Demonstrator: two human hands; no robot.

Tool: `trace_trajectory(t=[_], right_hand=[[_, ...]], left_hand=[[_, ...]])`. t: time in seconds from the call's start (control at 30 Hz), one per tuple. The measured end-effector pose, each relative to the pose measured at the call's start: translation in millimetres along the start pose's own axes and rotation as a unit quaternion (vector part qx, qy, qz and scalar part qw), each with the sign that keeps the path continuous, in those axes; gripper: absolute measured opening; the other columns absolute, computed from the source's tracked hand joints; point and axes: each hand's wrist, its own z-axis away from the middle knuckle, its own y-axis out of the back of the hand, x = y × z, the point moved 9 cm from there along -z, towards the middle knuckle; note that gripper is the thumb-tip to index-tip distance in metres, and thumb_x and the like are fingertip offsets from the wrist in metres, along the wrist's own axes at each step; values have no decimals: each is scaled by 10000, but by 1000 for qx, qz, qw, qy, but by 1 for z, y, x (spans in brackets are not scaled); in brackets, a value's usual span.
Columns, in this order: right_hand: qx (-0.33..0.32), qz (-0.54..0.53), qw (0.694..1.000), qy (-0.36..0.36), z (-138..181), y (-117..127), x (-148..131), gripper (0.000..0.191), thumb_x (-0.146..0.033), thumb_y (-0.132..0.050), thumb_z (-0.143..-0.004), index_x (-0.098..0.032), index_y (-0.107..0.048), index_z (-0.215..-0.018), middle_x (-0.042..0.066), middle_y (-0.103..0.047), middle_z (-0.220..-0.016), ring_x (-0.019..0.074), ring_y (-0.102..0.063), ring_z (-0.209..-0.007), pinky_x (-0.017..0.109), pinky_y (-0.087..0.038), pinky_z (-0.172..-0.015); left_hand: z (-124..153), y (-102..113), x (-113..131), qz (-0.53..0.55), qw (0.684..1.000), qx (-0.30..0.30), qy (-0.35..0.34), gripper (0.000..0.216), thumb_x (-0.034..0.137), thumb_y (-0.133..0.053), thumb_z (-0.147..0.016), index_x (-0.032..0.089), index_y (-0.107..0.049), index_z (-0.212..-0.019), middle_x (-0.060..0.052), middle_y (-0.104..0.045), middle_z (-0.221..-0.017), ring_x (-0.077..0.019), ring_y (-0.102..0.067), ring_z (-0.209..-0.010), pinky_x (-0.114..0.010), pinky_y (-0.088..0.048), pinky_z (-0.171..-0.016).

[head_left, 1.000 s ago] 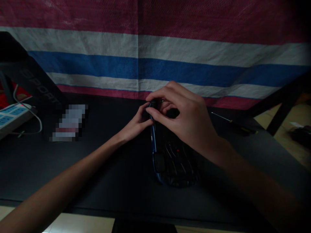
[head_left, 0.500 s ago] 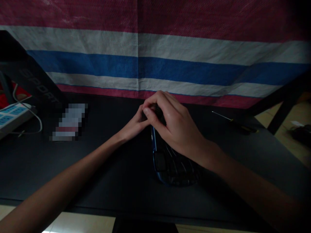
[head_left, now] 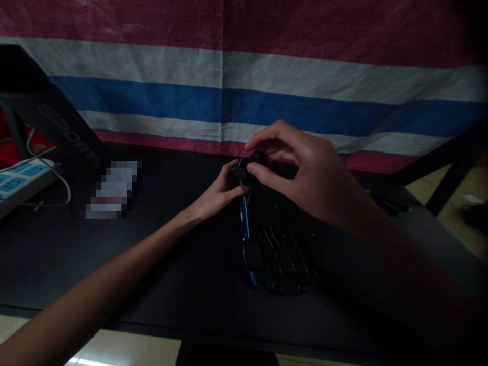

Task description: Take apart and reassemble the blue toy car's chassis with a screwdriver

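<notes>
Can read SPORT on the slanting post [head_left: 64,122] near the desk's [head_left: 171,290] far left corner; pixelated slab [head_left: 115,188] beside it, power strip [head_left: 23,184] at the left edge. By the right edge, dark-and-yellow tool [head_left: 395,206], partly behind the right forearm [head_left: 366,223]. Mid-desk, black-and-blue toy car [head_left: 275,239], clasped at its far left end by the left grip [head_left: 224,190]; right grip [head_left: 307,168] around a round black part [head_left: 258,157], pinched or loose, cannot tell.

Under right hand [head_left: 310,165]: blue-edged object [head_left: 282,256], glossy, plastic-looking. Beyond hand: striped sheet [head_left: 274,71], woven, creased. Around left hand [head_left: 221,193]: matt tabletop [head_left: 179,290].
</notes>
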Motion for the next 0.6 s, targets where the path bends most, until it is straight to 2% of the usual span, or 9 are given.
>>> trace_trajectory(t=[0.1,0.2,0.3,0.43,0.5,0.6], right_hand=[[-31,-94,995,-34,1,-3,4,285,-159,-697,-876,-226,-642,-1147,44,-703,-1120,204,-700,-1055,376,-602,-950],[-44,-160,985,-53,3,-13,3,289,-91,-616,-865,-223,-603,-1122,38,-695,-1076,186,-702,-1038,382,-592,-963],[-23,-198,978,-65,3,-21,3,298,-44,-503,-846,-233,-545,-1072,12,-653,-998,156,-684,-926,376,-595,-906],[5,-237,967,-94,3,-31,9,314,-26,-418,-794,-255,-499,-994,-21,-579,-870,133,-597,-737,356,-578,-786],[7,-276,955,-109,3,-35,13,340,-25,-410,-759,-259,-501,-988,-37,-539,-791,139,-572,-711,355,-558,-774],[0,-379,917,-124,2,-41,19,350,-30,-425,-752,-249,-520,-1007,-57,-528,-713,140,-574,-701,350,-537,-786]], left_hand=[[1,0,1,7,1000,5,5,740,365,-701,-892,165,-355,-1514,-182,-444,-1592,-371,-385,-1506,-559,-252,-1281],[2,0,-1,12,1000,6,28,754,362,-704,-899,163,-340,-1529,-187,-417,-1621,-382,-393,-1503,-563,-281,-1270],[3,-2,-4,25,999,0,45,767,367,-706,-902,178,-327,-1542,-185,-433,-1613,-397,-456,-1456,-588,-335,-1234],[2,0,-4,24,999,9,24,769,358,-726,-868,177,-359,-1519,-170,-478,-1571,-391,-464,-1445,-574,-332,-1238],[2,1,-4,21,1000,13,18,740,360,-725,-861,187,-390,-1497,-160,-475,-1571,-388,-460,-1447,-565,-341,-1235],[3,2,-6,23,999,17,32,734,394,-730,-867,208,-397,-1495,-157,-438,-1602,-387,-487,-1424,-564,-376,-1214]])
